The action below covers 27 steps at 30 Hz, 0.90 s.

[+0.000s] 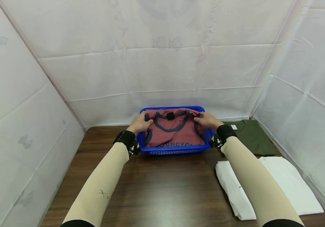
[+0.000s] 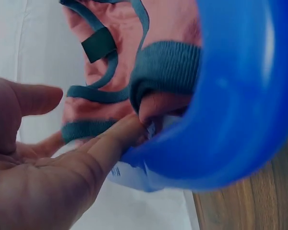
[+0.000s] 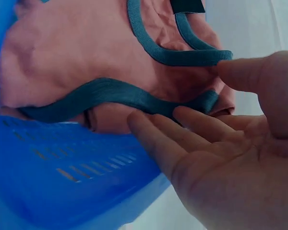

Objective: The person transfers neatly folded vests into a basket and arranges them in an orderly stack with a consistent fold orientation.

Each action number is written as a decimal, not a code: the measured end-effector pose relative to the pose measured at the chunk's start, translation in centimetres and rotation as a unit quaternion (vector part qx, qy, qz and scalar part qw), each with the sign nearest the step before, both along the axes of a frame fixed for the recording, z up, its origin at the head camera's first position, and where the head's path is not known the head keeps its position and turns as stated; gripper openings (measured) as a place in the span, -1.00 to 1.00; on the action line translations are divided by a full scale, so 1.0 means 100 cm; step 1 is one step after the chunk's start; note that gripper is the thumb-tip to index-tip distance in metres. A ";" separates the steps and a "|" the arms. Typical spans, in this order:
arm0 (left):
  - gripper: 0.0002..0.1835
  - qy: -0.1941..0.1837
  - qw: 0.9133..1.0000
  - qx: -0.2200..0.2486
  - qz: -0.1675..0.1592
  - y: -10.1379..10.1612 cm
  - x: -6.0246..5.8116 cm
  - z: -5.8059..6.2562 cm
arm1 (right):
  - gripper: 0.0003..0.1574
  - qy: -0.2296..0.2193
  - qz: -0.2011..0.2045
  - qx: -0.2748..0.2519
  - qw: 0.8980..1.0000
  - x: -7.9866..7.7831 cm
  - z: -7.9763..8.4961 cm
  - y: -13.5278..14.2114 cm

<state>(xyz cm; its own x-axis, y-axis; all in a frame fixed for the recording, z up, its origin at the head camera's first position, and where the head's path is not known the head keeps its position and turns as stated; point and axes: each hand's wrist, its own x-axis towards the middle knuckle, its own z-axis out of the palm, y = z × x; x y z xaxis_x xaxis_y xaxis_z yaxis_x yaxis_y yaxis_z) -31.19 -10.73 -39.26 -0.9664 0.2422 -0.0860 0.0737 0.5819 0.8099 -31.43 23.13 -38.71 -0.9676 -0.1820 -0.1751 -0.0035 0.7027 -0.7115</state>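
Touching pink shirt [image 1: 171, 134], fingers [image 3: 158, 139] apparently straight

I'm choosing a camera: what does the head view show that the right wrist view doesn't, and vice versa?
Only the head view shows the left hand, the green garment and the lettering on the red shirt. Only the right wrist view shows the palm of the right hand. Both show that hand, the shirt and the blue basket.

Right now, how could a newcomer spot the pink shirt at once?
Start with the brown wooden table and go to its far edge, where a blue plastic basket sits. The pink shirt lies in that basket. Its dark neck trim and blue lettering set it apart from the green shirt and white cloth at the right.
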 end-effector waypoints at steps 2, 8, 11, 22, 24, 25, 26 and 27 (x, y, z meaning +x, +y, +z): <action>-0.34 0.000 1.000 -0.012 -0.025 0.000 0.002 0.000 | -0.33 -0.006 0.013 0.004 1.000 0.001 -0.002 0.001; -0.30 0.000 0.998 -0.009 -0.060 0.001 0.005 -0.001 | -0.22 -0.025 0.017 -0.020 0.999 0.005 -0.005 0.002; -0.30 -0.009 0.998 -0.006 -0.066 0.001 0.005 -0.003 | -0.18 -0.033 0.011 -0.025 0.999 0.007 -0.006 0.004; -0.29 -0.011 0.996 0.045 -0.081 -0.005 0.002 -0.010 | -0.06 -0.047 0.018 -0.060 0.997 0.005 -0.011 0.011; -0.28 -0.010 0.996 0.050 -0.076 -0.008 0.003 -0.013 | -0.05 -0.044 0.021 -0.052 0.997 0.005 -0.013 0.011; -0.28 -0.010 0.996 0.052 -0.074 -0.009 0.004 -0.014 | -0.04 -0.040 0.022 -0.045 0.998 0.005 -0.015 0.010; -0.29 -0.010 0.996 0.055 -0.073 -0.010 0.004 -0.016 | -0.03 -0.040 0.024 -0.045 0.998 0.005 -0.016 0.009; -0.29 -0.010 0.996 0.060 -0.072 -0.011 0.005 -0.018 | -0.03 -0.039 0.025 -0.046 0.998 0.005 -0.018 0.009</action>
<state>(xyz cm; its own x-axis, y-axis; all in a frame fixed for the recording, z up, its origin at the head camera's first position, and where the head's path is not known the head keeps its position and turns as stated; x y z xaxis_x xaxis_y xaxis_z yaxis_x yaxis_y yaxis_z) -30.71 -11.84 -41.02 -0.9194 0.3874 -0.0680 0.1318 0.4663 0.8748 -30.93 24.03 -40.47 -0.9412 -0.2477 -0.2298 0.0217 0.6344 -0.7727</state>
